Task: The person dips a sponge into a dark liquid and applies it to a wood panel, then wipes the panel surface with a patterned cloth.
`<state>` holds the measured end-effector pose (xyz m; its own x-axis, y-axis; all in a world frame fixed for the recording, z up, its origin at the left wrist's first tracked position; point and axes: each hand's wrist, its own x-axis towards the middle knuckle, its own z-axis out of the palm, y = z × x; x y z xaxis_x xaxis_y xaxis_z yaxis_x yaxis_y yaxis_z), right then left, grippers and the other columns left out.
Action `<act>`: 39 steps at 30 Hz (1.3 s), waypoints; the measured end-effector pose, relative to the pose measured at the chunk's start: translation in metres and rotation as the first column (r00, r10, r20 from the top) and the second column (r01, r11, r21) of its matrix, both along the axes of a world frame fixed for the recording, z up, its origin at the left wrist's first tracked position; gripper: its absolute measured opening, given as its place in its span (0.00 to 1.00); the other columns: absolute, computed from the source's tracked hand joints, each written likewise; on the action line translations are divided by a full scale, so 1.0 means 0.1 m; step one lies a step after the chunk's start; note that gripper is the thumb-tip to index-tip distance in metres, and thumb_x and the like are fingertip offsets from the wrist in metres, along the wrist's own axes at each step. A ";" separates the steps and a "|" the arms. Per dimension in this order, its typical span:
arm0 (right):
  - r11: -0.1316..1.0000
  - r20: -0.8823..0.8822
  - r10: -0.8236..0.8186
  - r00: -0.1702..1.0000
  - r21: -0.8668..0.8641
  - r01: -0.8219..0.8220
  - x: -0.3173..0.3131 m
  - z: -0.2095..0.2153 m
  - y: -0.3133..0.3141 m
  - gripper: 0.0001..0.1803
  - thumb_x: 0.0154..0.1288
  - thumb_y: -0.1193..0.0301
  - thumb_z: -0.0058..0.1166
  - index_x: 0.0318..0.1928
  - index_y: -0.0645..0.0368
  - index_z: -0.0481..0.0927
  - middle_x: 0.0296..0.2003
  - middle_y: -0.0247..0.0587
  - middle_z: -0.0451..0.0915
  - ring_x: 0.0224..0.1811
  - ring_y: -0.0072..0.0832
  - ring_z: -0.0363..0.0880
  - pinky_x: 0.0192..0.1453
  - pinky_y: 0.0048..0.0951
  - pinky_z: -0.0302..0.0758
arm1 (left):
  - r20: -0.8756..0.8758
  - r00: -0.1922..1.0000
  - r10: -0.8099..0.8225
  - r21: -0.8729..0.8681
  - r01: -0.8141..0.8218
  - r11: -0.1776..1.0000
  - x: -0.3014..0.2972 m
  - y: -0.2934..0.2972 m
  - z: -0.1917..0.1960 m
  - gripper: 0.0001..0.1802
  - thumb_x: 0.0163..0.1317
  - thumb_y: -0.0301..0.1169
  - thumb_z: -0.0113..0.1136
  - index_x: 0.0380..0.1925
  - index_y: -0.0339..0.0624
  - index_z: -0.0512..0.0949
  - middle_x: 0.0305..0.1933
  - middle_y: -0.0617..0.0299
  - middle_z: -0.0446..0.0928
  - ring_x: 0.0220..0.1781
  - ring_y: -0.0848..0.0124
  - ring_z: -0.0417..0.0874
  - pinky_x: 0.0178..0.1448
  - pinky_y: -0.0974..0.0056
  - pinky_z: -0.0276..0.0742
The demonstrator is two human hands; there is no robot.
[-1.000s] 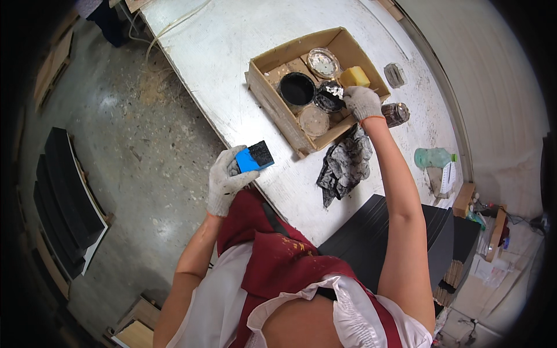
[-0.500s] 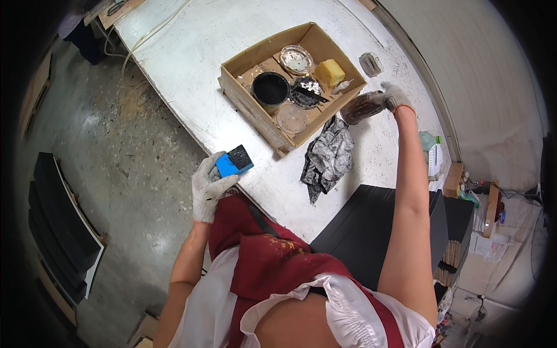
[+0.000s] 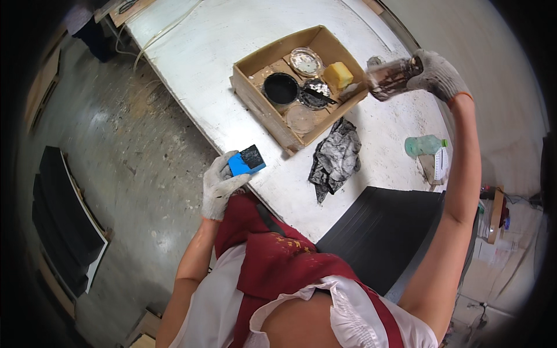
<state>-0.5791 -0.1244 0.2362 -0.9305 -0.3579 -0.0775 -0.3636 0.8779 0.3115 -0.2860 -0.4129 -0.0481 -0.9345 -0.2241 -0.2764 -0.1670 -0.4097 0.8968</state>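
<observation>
My gloved left hand (image 3: 217,184) grips a blue block with a black, wet-looking pad (image 3: 246,162) at the table's near left edge. At the far right, my gloved right hand (image 3: 438,75) is closed around the end of a dark-stained, see-through bottle (image 3: 387,79), held on its side and slightly blurred. Beside the bottle stands an open cardboard box (image 3: 261,119). Inside it are a tub of black paint (image 3: 281,89), a yellow sponge (image 3: 338,75) and a dark flat tool (image 3: 319,95) across a smeared lid. A black-stained crumpled cloth (image 3: 336,155) lies in front of the box.
Black panels (image 3: 380,232) are stacked at the table's near right. A green-tinted bottle (image 3: 426,145) lies near the right edge. More black panels (image 3: 64,214) stand on the floor at left. A person (image 3: 87,35) is at the far left, beyond a hanging cable (image 3: 154,40).
My right hand has lifted the stained bottle up and to the right, off the table beside the box. My left hand still holds the blue block. The view has shifted slightly.
</observation>
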 end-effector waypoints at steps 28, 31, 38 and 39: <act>0.908 0.185 0.405 0.895 -0.193 -0.371 0.33 -0.81 -1.40 0.39 0.45 0.57 0.63 0.57 0.67 0.73 0.48 0.63 0.78 0.52 0.48 0.79 0.58 0.41 0.75 | -0.009 0.996 0.086 0.060 -0.086 0.995 0.35 -0.13 0.07 0.36 0.51 0.21 0.70 0.61 0.27 0.67 0.52 0.52 0.78 0.48 0.69 0.82 0.47 0.69 0.81; 0.978 0.205 0.201 0.958 -0.098 -0.185 0.44 -0.52 -1.14 0.38 0.46 0.56 0.63 0.57 0.64 0.75 0.47 0.61 0.80 0.50 0.48 0.80 0.56 0.40 0.76 | -0.016 0.996 0.091 0.085 -0.090 0.992 0.37 -0.13 0.05 0.35 0.52 0.21 0.69 0.61 0.27 0.67 0.52 0.52 0.78 0.49 0.68 0.81 0.48 0.69 0.80; 0.889 0.552 -0.039 0.833 0.399 -0.222 0.61 -1.18 -0.25 0.27 0.46 0.51 0.64 0.33 0.65 0.84 0.33 0.56 0.83 0.39 0.46 0.83 0.47 0.41 0.79 | 0.074 0.995 0.064 0.113 -0.073 0.991 0.42 -0.10 0.12 0.34 0.53 0.21 0.67 0.61 0.25 0.67 0.51 0.50 0.78 0.48 0.68 0.82 0.51 0.68 0.81; 0.864 0.624 -0.114 0.773 0.446 -0.233 0.65 -1.43 -0.17 0.29 0.45 0.49 0.65 0.35 0.64 0.84 0.34 0.56 0.83 0.38 0.45 0.83 0.47 0.40 0.79 | 0.068 0.996 0.049 0.108 -0.056 0.993 0.42 -0.07 0.13 0.34 0.53 0.21 0.67 0.61 0.25 0.67 0.51 0.50 0.78 0.48 0.68 0.82 0.51 0.68 0.81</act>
